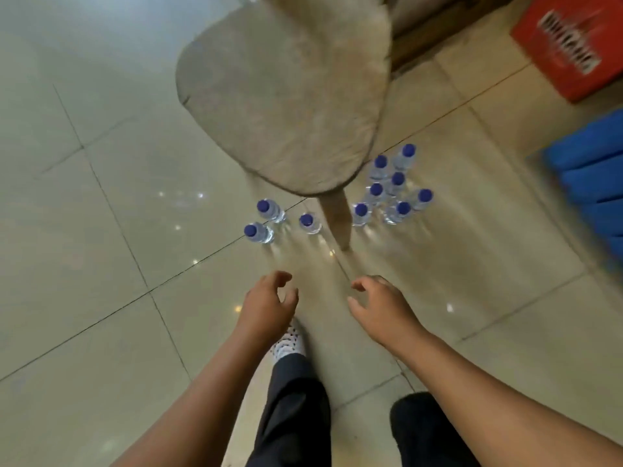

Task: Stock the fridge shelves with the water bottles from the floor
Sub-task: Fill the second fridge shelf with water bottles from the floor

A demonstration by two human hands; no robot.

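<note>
Several small clear water bottles with blue caps stand upright on the tiled floor. Three of them (266, 217) form a loose group left of a chair leg. A tighter cluster of several bottles (392, 188) stands to the right of that leg. My left hand (268, 306) hovers over the floor short of the left group, fingers curled and apart, holding nothing. My right hand (379, 305) is level with it, a little to the right, also empty with spread fingers. No fridge is in view.
A beige upholstered chair (286, 96) overhangs the bottles, its wooden leg (337, 217) standing between the two groups. A red carton (573, 45) lies at the top right and a blue pack (593, 176) at the right edge. My legs and one patterned sock (290, 342) are below the hands.
</note>
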